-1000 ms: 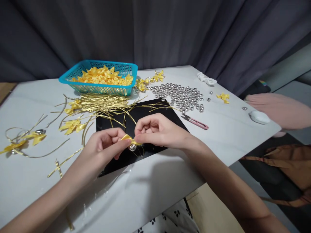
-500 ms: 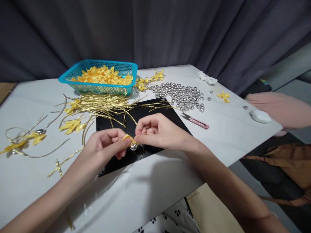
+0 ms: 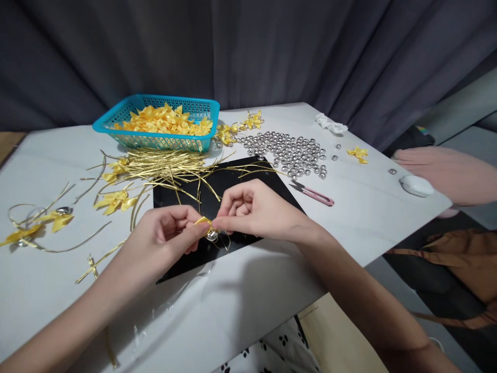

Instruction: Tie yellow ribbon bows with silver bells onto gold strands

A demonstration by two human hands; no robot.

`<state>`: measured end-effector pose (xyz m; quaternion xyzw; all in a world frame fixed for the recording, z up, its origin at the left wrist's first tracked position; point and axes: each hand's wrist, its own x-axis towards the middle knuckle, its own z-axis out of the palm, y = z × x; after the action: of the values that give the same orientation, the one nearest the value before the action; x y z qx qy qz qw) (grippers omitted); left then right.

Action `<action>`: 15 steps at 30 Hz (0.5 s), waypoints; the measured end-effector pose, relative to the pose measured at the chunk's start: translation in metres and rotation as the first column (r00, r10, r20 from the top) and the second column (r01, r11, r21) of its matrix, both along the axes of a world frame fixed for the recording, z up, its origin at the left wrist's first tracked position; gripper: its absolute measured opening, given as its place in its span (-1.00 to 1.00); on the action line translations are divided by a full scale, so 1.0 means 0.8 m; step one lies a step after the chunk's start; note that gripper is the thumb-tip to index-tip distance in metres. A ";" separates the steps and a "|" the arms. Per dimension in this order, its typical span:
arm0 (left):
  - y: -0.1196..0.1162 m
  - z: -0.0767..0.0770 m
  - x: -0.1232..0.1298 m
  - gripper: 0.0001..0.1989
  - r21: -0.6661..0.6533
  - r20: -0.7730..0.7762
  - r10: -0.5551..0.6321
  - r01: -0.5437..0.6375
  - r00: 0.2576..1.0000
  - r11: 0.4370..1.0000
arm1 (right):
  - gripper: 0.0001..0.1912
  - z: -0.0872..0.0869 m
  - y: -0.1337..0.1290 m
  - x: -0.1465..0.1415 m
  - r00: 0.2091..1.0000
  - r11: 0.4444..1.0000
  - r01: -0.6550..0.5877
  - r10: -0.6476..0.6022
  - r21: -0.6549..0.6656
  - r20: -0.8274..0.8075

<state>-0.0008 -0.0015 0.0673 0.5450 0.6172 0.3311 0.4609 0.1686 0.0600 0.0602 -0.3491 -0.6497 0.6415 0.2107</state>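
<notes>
My left hand point(image 3: 171, 230) pinches a yellow ribbon bow point(image 3: 202, 220) between thumb and index finger, above the black mat point(image 3: 182, 262). A shiny silver bell-like bead point(image 3: 212, 235) hangs at the bow, close to the fingertips. My right hand point(image 3: 252, 210) is closed, thumb and index finger pinched at the bow's right side, where a thin gold wire tie point(image 3: 225, 243) loops down. Exactly what the right fingertips grip is partly hidden. Behind the hands lies a bundle of gold wire ties point(image 3: 163, 166), some reaching over the mat.
A blue basket point(image 3: 155, 138) of yellow bows stands at the back left. Silver beads point(image 3: 287, 153) are heaped right of centre, with pink-handled thread snips point(image 3: 312, 194) before them. Finished-looking bows with wire point(image 3: 58, 220) lie left. A white computer mouse point(image 3: 416, 185) sits near the right edge.
Both hands have shifted very slightly, the right fingertips moving a little left toward the bow. The grip on the bow stays the same.
</notes>
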 end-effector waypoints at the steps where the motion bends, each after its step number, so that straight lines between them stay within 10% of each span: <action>1: 0.000 0.000 0.000 -0.71 -0.003 -0.012 0.000 0.000 1.000 1.000 | -0.78 -0.001 0.000 0.000 1.000 1.000 -0.007 0.007 -0.012 -0.004; 15: 0.003 -0.001 0.000 -0.72 -0.006 -0.040 -0.011 0.011 0.999 1.000 | -0.77 -0.001 0.000 -0.002 1.000 0.999 0.022 -0.023 -0.043 -0.012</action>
<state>-0.0012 0.0005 0.0662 0.5536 0.6241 0.3161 0.4519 0.1668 0.0600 0.0593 -0.3570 -0.6306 0.6550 0.2144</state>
